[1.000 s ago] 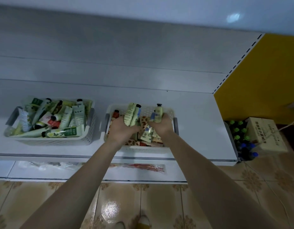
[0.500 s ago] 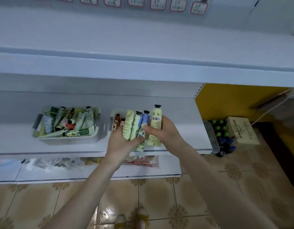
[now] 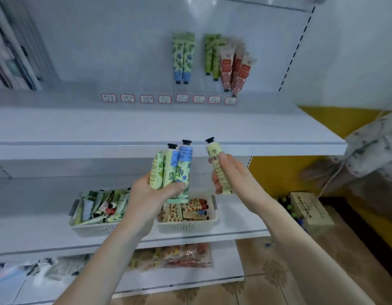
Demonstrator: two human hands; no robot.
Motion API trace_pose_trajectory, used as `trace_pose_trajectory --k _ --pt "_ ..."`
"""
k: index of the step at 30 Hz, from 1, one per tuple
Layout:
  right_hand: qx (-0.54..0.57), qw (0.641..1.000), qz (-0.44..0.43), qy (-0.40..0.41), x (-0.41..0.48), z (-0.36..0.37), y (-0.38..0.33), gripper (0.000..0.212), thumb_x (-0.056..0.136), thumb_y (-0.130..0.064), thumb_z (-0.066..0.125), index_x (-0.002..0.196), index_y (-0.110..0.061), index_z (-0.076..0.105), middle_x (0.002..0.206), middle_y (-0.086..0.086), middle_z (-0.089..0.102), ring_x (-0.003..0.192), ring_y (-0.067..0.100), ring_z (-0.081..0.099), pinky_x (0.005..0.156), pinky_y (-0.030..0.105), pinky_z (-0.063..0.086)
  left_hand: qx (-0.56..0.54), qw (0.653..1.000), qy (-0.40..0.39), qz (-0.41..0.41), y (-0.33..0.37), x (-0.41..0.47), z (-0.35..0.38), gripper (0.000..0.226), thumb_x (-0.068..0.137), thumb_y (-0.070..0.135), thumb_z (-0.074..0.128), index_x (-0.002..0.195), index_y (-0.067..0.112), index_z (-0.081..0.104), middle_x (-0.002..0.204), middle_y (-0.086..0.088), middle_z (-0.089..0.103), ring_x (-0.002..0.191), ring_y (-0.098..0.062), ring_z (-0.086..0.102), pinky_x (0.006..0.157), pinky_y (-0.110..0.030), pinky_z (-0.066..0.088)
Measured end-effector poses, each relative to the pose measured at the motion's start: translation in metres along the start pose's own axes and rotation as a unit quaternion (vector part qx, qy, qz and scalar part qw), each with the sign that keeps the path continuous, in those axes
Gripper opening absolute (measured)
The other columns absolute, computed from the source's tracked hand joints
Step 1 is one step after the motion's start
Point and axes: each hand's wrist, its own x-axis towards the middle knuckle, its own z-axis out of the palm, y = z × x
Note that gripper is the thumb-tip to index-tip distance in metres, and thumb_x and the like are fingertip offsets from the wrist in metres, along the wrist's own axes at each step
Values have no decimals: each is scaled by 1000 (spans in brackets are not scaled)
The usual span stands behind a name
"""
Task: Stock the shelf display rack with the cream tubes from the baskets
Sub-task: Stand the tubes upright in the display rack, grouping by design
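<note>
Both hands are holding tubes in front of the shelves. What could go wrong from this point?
The left hand grips several tubes in one fanned bunch, so one could slip out on the way up. The red tubes on the upper shelf lean sideways. Placing the yellow tube held by the right hand beside them might topple them.

Cool, even indoor light, moderately bright. Whole frame soft with motion blur; price labels [image 3: 164,99] unreadable. Wide-angle bending at edges. Mild glare on floor tiles [image 3: 276,274]. Soft shadows under shelves [image 3: 80,128].
</note>
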Motion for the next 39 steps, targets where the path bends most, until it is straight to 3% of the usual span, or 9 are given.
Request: trace_pose_trajectory --k 3,7,12,15,20,23,33,36,39 --pt "45 999 6 12 3 -8 -24 29 101 -27 29 108 -9 52 78 6 53 62 13 50 61 25 46 -21 1000 3 15 29 2 -5 22 72 9 77 90 16 67 83 1 72 76 -11 67 58 -19 46" --pt "-19 999 -22 22 10 -24 -46 7 90 -16 58 90 -10 63 74 5 55 63 13 52 57 21 45 -42 997 28 63 58 6 -8 19 73 8 75 83 20 65 75 6 70 67 -6 65 58 -21 44" --pt "-51 999 -1 7 28 -41 -65 19 79 -21 73 92 -13 62 79 6 68 56 14 66 49 20 49 -37 994 31 97 77 23 -3 16 75 10 75 84 21 67 76 6 71 75 -12 65 61 -18 52" --pt "-105 994 -14 -16 45 -48 -71 17 80 -22 72 91 -19 61 78 4 69 51 12 65 48 20 49 -51 993 31 102 85 40 6 17 73 8 76 82 21 70 78 3 74 85 -23 67 79 -36 51" --pt "-192 976 -66 -71 84 -66 -85 14 75 -22 77 85 -25 67 77 -7 64 51 3 57 52 14 45 -63 992 4 112 99 73 32 23 71 6 77 91 14 70 91 -7 74 95 -30 67 89 -46 51" --pt "-214 969 -79 -95 113 -84 -93 17 73 -23 78 84 -30 66 73 -11 65 54 3 57 55 18 46 -59 991 4 116 106 96 47 23 60 10 84 79 18 74 84 -4 74 89 -32 68 88 -48 49" --pt "95 990 -92 -54 186 -115 -88 7 83 0 61 83 -7 64 72 1 69 61 7 64 62 17 54 -106 987 48 109 109 157 72 17 72 2 72 87 10 69 80 -4 73 84 -26 67 80 -37 51" --pt "59 990 -128 -22 200 -119 -96 10 89 -3 56 82 -5 63 74 6 64 62 10 62 68 23 54 -97 988 51 108 110 167 75 18 73 1 73 86 12 69 77 -2 73 83 -26 67 83 -41 51" --pt "-82 980 -179 32 212 -126 -115 20 94 -5 49 77 2 58 70 11 63 68 22 63 76 45 52 -101 987 62 109 115 176 74 18 73 0 73 84 14 69 78 -4 73 85 -29 66 88 -48 50"
